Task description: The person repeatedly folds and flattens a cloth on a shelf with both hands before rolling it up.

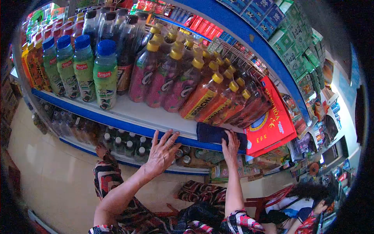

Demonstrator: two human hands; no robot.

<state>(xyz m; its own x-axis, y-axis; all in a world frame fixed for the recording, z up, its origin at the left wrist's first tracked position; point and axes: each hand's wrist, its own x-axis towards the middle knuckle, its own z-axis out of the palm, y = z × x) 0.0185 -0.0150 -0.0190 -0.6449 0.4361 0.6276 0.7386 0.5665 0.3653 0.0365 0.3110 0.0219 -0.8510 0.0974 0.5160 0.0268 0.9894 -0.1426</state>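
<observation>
My left hand [163, 153] rests its fingertips on the front edge of the white shelf [150, 117]. Its fingers are spread and it holds nothing. A folded dark blue cloth [210, 133] lies on the same shelf near its right end. Fingers bent over that cloth, my right hand [231, 145] grips it near the blue shelf edge; its fingertips partly hide the fabric. Behind the hands stand pink-labelled bottles with yellow caps [177, 91] and orange-labelled bottles [202, 97].
Green bottles with blue caps [105, 74] line the shelf's left part, with dark bottles [126, 46] behind. A red bag [270, 123] stands at the right end. White-capped bottles [129, 146] fill the lower shelf. A person [296, 206] sits at lower right.
</observation>
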